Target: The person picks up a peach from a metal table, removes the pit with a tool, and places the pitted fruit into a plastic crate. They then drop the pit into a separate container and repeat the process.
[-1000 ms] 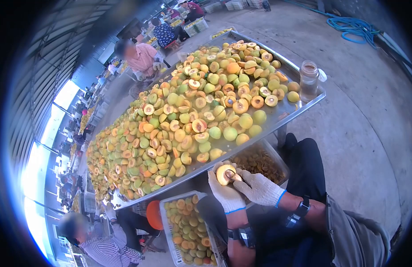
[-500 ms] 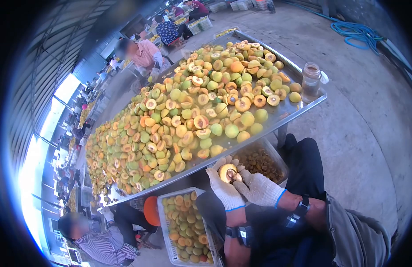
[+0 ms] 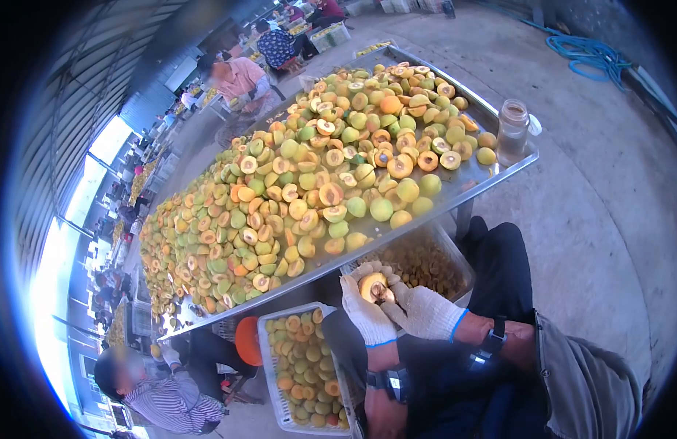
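Note:
My left hand (image 3: 365, 313), in a white knit glove with a blue cuff edge, cups a halved peach (image 3: 373, 287) with its cut face up. The flesh is pale yellow, and a brown hollow or pit shows on the right side of the face. My right hand (image 3: 428, 313), gloved the same way, is closed, its fingertips pressed against that brown part. Whether a small tool sits in those fingers is hidden. Just beyond both hands, below the table edge, stands a bin (image 3: 463, 263) with brown peach pits (image 3: 426, 272) inside.
A metal table (image 3: 455, 205) bears a large heap of halved peaches (image 3: 280, 197). An open jar (image 3: 512, 132) stands at its right corner. A white crate (image 3: 269, 380) of peach halves is at lower left, near an orange bucket (image 3: 247, 341). Other people (image 3: 170, 399) sit nearby; a blue hose (image 3: 587, 55) lies behind.
Both hands stay together around the peach half, with only a slight shift. The view has moved a little. The person at lower left has raised a gloved hand holding a fruit.

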Motion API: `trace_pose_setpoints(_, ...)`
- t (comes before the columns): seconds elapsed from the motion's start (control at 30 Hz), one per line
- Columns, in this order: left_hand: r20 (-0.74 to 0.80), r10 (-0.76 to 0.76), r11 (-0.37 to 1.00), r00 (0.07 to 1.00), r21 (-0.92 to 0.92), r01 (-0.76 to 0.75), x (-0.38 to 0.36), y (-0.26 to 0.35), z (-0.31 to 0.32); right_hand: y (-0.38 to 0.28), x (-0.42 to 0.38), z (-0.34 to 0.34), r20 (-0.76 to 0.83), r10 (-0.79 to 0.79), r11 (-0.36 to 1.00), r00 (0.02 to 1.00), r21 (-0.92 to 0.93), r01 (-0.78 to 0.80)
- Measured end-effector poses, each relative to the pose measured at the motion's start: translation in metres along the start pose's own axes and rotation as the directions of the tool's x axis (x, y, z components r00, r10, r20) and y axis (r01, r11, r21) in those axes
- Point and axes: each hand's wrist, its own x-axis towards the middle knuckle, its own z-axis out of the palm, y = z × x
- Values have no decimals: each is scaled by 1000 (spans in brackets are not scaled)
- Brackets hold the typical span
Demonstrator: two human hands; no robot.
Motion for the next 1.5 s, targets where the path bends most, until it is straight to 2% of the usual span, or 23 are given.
trace_pose_setpoints(0.07,2,-8,1000,1000,29,8,-3,2,0,-2,-2,-3,-3,-20,1000,1000,4,20)
trace_pose_setpoints(0.13,-12,13,997,1000,71,-13,-9,9,7,-15,-6,-15,94,22,994,995,105,-31)
trace_pose_setpoints(0.27,-59,31,999,998,33,-30,-6,10,8,-9,-7,-7,64,43,998,997,43,-46)
trace_pose_setpoints(0.33,75,112,981,991,149,-122,-5,9,2,-3,-10,-5,98,-44,995,994,89,35)
trace_pose_setpoints(0.43,112,146,977,983,141,-162,-1,7,-1,-4,-13,-4,62,-11,986,998,165,1)
trace_pose_setpoints(0.57,107,116,989,987,76,-125,1,7,-4,-8,-16,-2,30,8,993,1000,119,-12)
trace_pose_setpoints(0.63,169,97,965,981,226,-134,1,11,-6,0,-15,1,171,95,911,981,382,-155)
trace_pose_setpoints(0.67,168,99,965,981,226,-136,-1,12,-6,-3,-15,-2,172,94,912,981,381,-154)
trace_pose_setpoints(0.73,150,108,964,983,228,-140,-4,12,-2,-11,-17,-10,283,208,889,936,345,-302)
trace_pose_setpoints(0.77,150,108,964,983,227,-141,-2,10,-2,-9,-17,-10,283,208,889,936,344,-301)
trace_pose_setpoints(0.83,71,57,966,996,250,-73,3,6,0,0,-14,-6,124,54,990,991,123,-70)
trace_pose_setpoints(0.87,69,64,966,996,245,-79,4,6,-1,8,-11,-1,127,49,991,991,119,-64)
trace_pose_setpoints(0.93,23,-18,954,1000,301,10,-3,9,2,23,-13,10,85,-29,944,996,329,0)
trace_pose_setpoints(0.97,16,-20,954,1000,298,14,-5,12,3,18,-14,4,92,-26,945,995,328,-5)
trace_pose_setpoints(1.0,138,7,932,990,357,-56,-5,17,3,12,-14,-6,275,106,891,956,400,-214)
trace_pose_setpoints(1.03,261,23,904,965,407,-132,-6,21,0,8,-16,-11,455,210,800,865,429,-420)
trace_pose_setpoints(1.07,259,20,904,966,409,-128,-4,23,-3,10,-17,-8,492,233,779,839,422,-464)
trace_pose_setpoints(1.13,534,33,927,845,299,-226,2,24,-9,3,-21,-12,500,219,742,838,473,-476)
trace_pose_setpoints(1.2,580,15,919,814,313,-240,6,26,-11,3,-21,-16,508,198,707,838,519,-481)
trace_pose_setpoints(1.27,622,-6,907,783,333,-258,9,27,-13,12,-22,-19,582,79,686,809,557,-468)
trace_pose_setpoints(1.33,665,-29,921,746,307,-239,11,26,-15,18,-18,-18,588,92,712,804,526,-466)
trace_pose_setpoints(1.47,635,-51,937,771,296,-183,16,21,-21,19,-19,-20,540,110,767,834,488,-417)
trace_pose_setpoints(1.5,644,-86,916,761,350,-193,17,23,-20,20,-18,-22,542,108,771,833,483,-415)
